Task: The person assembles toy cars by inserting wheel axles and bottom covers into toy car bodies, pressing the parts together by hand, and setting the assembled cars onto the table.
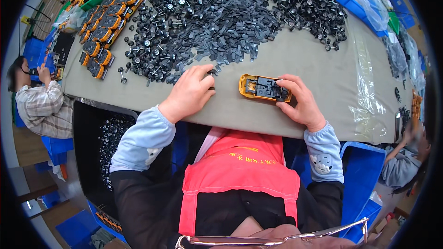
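A toy car body (265, 87), orange with a black chassis, lies with its underside up on the grey-green cloth. My right hand (300, 102) grips its right end between thumb and fingers. To the left, my left hand (190, 93) is closed, its fingers curled at the near edge of the pile. Between its fingertips shows a small black piece (212, 72), mostly covered by the fingers. Beyond it spreads a heap of flat black pieces (230, 23). Black wheels on metal axles (154, 55) lie heaped beside these, and one wheel-and-axle set (122, 75) sits apart on the left.
Rows of orange-and-black car bodies (104, 30) stand at the far left. A blue tray (350, 2) borders the far right of the table. A black bin (85, 143) with small parts is below left, a blue bin (364, 161) below right. Other people sit at both sides.
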{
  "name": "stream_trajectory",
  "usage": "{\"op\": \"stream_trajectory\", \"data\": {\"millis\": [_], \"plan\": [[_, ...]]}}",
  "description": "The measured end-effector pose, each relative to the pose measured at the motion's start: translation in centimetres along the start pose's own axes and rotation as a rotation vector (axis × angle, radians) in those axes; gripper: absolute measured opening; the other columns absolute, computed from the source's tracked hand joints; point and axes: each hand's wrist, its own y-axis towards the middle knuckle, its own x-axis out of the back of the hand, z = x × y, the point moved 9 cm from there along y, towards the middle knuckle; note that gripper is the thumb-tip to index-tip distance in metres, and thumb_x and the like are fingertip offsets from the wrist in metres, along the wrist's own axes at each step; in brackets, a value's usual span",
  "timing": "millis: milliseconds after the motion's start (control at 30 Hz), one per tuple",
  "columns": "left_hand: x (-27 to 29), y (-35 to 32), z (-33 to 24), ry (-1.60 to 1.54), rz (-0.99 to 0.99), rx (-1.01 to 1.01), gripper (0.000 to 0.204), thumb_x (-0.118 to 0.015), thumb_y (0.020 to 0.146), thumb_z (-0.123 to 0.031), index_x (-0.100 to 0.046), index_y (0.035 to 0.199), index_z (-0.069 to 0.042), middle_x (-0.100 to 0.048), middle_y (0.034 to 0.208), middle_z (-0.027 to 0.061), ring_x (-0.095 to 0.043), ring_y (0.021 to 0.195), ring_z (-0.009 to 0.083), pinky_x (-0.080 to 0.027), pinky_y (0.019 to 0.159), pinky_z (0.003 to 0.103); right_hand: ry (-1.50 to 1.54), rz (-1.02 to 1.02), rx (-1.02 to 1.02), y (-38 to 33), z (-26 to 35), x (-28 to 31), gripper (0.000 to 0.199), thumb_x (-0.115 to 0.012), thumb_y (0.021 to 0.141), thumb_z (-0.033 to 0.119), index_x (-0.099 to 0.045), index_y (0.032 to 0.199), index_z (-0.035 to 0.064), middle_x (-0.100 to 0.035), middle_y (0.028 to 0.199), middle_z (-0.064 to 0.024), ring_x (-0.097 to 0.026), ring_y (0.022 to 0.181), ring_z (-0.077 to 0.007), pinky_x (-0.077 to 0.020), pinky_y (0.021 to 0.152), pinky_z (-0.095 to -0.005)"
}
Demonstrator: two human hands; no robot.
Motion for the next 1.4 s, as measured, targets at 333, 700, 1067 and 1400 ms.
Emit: {"op": "stream_trajectory", "data": {"millis": [333, 700, 1067, 1400], "plan": [[-1.5, 4.5, -5.2, -0.396, -0.086, -0.118, 0.058, -0.079, 0.073, -0.002, -0.055, 0.126, -0.006, -0.059, 0.129, 0.0182, -0.058, 0.117, 0.0379, -0.048, 0.1, 0.045, 0.011, -0.033, -0.017, -0.2, 0.0, -0.6, 0.061, -0.078, 0.07, 0.006, -0.057, 0.128, 0.0075, -0.057, 0.125, -0.0166, -0.06, 0.112, -0.0363, -0.0532, 0.093, -0.041], [-4.9, 5.8, -4.9, -0.37, 0.106, -0.016, 0.068, -0.08, 0.073, -0.003, -0.052, 0.134, -0.007, -0.052, 0.127, 0.0187, -0.055, 0.117, 0.0395, -0.048, 0.097, 0.044, -0.102, -0.083, -0.1, -2.6, -0.3, 3.3, 0.062, -0.077, 0.077, 0.011, -0.056, 0.135, 0.0085, -0.057, 0.13, -0.0164, -0.054, 0.122, -0.0371, -0.0481, 0.101, -0.0442], [-5.7, 4.9, -3.4, -0.386, 0.093, -0.014, 0.069, -0.075, 0.072, 0.006, -0.05, 0.136, -0.002, -0.052, 0.133, 0.0189, -0.051, 0.127, 0.0369, -0.038, 0.11, 0.042, -0.554, -1.075, -1.122, -47.6, -10.8, 23.8, 0.017, -0.064, 0.092, 0.014, -0.072, 0.104, 0.0053, -0.074, 0.095, -0.0102, -0.071, 0.089, -0.0233, -0.0545, 0.082, -0.0339], [-6.5, 3.6, -1.9, -0.307, 0.135, 0.08, 0.072, -0.071, 0.075, 0.006, -0.045, 0.141, -0.002, -0.049, 0.141, 0.0177, -0.043, 0.138, 0.0349, -0.03, 0.117, 0.042, -0.606, -0.2, -1.439, -55.5, -27.1, 5.8, 0.035, -0.067, 0.083, 0.018, -0.069, 0.117, 0.0117, -0.067, 0.116, -0.0149, -0.065, 0.108, -0.0349, -0.0536, 0.09, -0.0456]]}}
